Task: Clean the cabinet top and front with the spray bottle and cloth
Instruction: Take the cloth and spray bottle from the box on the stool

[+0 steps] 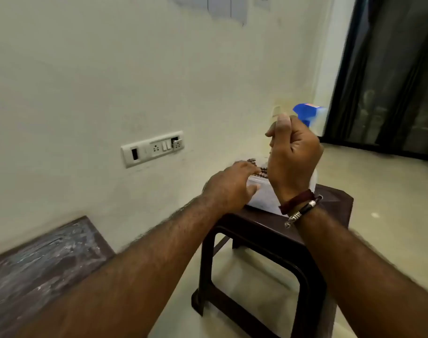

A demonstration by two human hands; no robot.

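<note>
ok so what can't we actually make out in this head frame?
- Spray bottle: only the blue head and a bit of the pale body show; the right hand gripping it hides the rest, and motion blur smears the nozzle.
- Clear box on the stool: both hands cover it; contents unclear.
- Left hand: fingertips blurred, contact with the box uncertain.
- Cabinet top: cut off by the left and bottom edges; front unseen.
- Cloth: not visible.

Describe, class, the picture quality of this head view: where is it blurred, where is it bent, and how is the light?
Head view: motion blur smears the spray bottle and the forearm edges; the right hand gripping it stays fairly sharp. Wide-angle distortion tilts the switch panel and bows the wall. Lighting is dim and even, with soft shadow under the stool.
</note>
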